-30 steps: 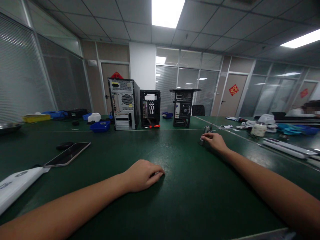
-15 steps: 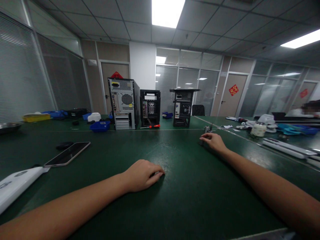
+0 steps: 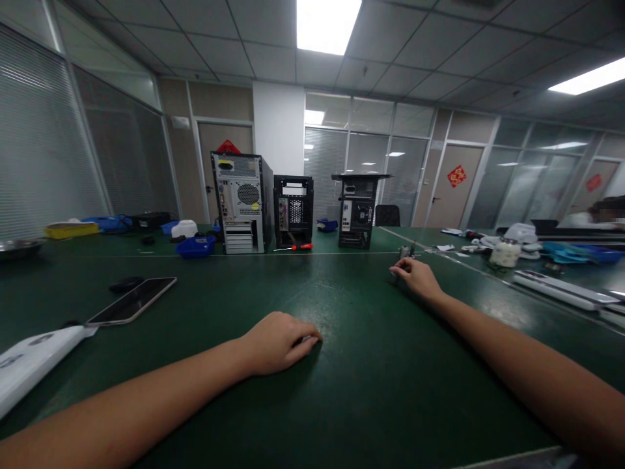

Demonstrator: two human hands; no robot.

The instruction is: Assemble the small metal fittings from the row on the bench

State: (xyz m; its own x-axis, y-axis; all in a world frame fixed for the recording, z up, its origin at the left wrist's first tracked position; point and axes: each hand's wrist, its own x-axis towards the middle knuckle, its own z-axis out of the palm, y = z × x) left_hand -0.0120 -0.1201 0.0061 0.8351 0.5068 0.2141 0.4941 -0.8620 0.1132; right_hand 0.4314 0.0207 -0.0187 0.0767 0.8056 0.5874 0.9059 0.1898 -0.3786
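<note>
My left hand (image 3: pixel 280 344) rests on the green tabletop (image 3: pixel 361 384), its fingers curled down and the thumb close beneath them. Nothing shows in its loose grip. Farther off to the right, my right hand (image 3: pixel 418 279) pinches a small grey metal piece (image 3: pixel 392 277) between thumb and fingers, at table level. Fingers cover most of that piece, so its exact kind cannot be told. Just behind the hand stand a small grey metal cylinder (image 3: pixel 403 251) and a thin upright dark metal part (image 3: pixel 413 247).
Three computer cases (image 3: pixel 243 202) stand at the back, with a red-handled screwdriver (image 3: pixel 300 247) before the middle one. A blue tray (image 3: pixel 195 247) sits nearby. On the left lies a phone (image 3: pixel 134 301); on the right, a jar (image 3: pixel 505 253) and white bars (image 3: pixel 561 288). A person sits far right.
My right hand has shifted very slightly, still pinching the metal piece. My left hand stays put. The person at far right has moved a little.
</note>
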